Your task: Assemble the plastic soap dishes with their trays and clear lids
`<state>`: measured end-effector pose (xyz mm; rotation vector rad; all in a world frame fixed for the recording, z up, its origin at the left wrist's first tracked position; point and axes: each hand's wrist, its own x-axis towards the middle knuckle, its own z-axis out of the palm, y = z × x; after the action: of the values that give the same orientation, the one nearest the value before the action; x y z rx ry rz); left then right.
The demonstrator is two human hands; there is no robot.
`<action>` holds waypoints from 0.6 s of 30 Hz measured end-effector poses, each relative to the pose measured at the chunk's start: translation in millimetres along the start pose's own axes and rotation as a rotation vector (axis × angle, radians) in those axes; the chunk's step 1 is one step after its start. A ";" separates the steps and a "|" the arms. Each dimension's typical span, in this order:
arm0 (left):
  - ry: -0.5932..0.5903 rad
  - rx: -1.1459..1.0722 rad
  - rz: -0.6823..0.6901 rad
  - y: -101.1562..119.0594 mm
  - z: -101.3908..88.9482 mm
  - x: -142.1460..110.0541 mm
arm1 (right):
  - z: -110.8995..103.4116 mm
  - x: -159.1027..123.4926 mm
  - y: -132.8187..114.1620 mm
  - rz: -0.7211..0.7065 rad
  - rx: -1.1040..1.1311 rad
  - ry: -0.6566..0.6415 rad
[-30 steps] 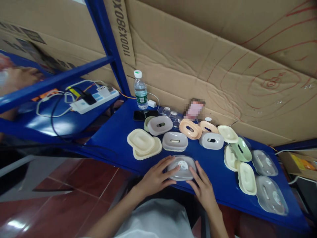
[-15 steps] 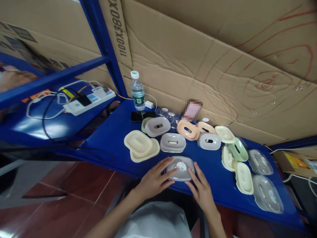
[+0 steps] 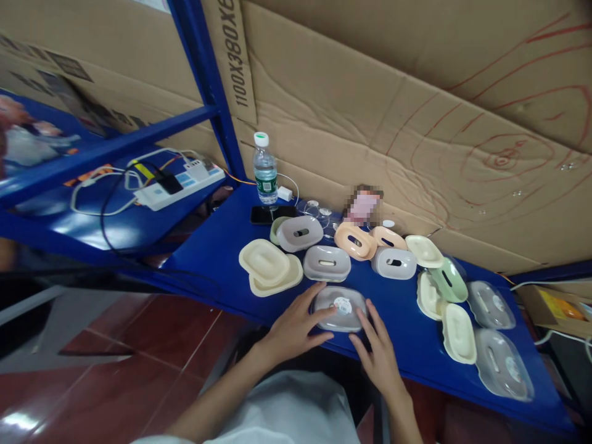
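Observation:
A grey soap box under a clear lid [image 3: 354,317] with a round white sticker lies on the blue table close in front of me. My left hand [image 3: 296,324] is on its left side, fingers spread, with the index finger reaching over the lid and the thumb apart from the near edge. On the right side, my right hand [image 3: 378,345] has its fingers stretched out, the tips at the lid's edge. Just behind stands a grey soap box without a lid [image 3: 327,264]. Cream trays [image 3: 264,261] overlap to the left of it.
Orange trays [image 3: 355,241], another grey box [image 3: 394,263], a green tray [image 3: 449,280] and cream pieces [image 3: 459,334] lie around. Clear lids [image 3: 504,364] are at the right. A water bottle [image 3: 265,172] and a black phone [image 3: 272,214] stand and lie at the back left, before cardboard.
My left hand's fingers have spread wider, and its thumb has moved off the lidded box's near edge. The right hand stays nearly still. At far left, another person's hand has gone out of view.

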<state>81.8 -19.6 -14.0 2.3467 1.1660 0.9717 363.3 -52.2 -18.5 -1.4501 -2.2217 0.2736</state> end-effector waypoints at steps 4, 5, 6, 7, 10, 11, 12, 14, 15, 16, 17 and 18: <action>0.009 -0.028 -0.075 1.5 -2.6 3.7 | -2.9 3.9 1.8 0.037 0.016 -0.026; 0.007 -0.038 -0.091 1.8 -3.6 5.0 | -3.5 5.4 1.6 0.041 0.008 -0.044; 0.004 -0.047 -0.103 2.0 -4.5 6.2 | -3.8 6.8 1.2 0.044 -0.003 -0.063; 0.000 -0.053 -0.111 2.1 -5.2 7.2 | -3.8 8.0 0.6 0.048 -0.014 -0.079; -0.005 -0.064 -0.113 2.0 -6.2 8.7 | -1.7 9.3 -0.9 0.067 -0.040 -0.080; -0.004 -0.066 -0.112 1.9 -6.2 8.9 | -0.6 9.0 -1.2 0.070 -0.045 -0.072; -0.005 -0.069 -0.112 1.8 -6.2 9.0 | 0.5 8.6 -1.3 0.068 -0.046 -0.061; -0.010 -0.075 -0.115 1.5 -6.2 9.1 | 2.5 7.5 -1.2 0.067 -0.045 -0.048; -0.014 -0.077 -0.117 1.3 -6.3 9.1 | 3.2 7.1 -1.2 0.070 -0.041 -0.045; -0.018 -0.080 -0.119 1.0 -6.4 9.1 | 3.7 6.8 -1.2 0.077 -0.034 -0.046; -0.023 -0.082 -0.120 0.7 -6.5 9.0 | 3.9 6.8 -1.3 0.088 -0.024 -0.049; -0.025 -0.085 -0.122 0.3 -6.7 8.8 | 3.8 6.9 -1.6 0.100 -0.010 -0.050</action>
<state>80.9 -12.8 -5.4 2.1881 1.2182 0.9280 357.8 -46.3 -19.2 -1.5787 -2.1959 0.3360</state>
